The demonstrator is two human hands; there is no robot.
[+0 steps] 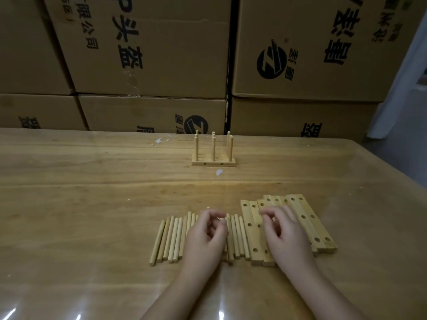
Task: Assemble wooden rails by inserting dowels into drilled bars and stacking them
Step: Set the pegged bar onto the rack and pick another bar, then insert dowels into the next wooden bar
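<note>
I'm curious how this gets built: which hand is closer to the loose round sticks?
Left. The left hand is directly over the middle of the sticks, fingers curled; the right hand is beside them, over the drilled bars.

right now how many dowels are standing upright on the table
6, all in the assembled rail at the far middle: three dowels in a front row, three directly behind them; none seems hidden.

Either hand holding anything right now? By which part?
Right hand holds nothing, loosely curled over the drilled bars. Left hand curls over the dowels; whether it pinches one near its far end cannot be told.
</note>
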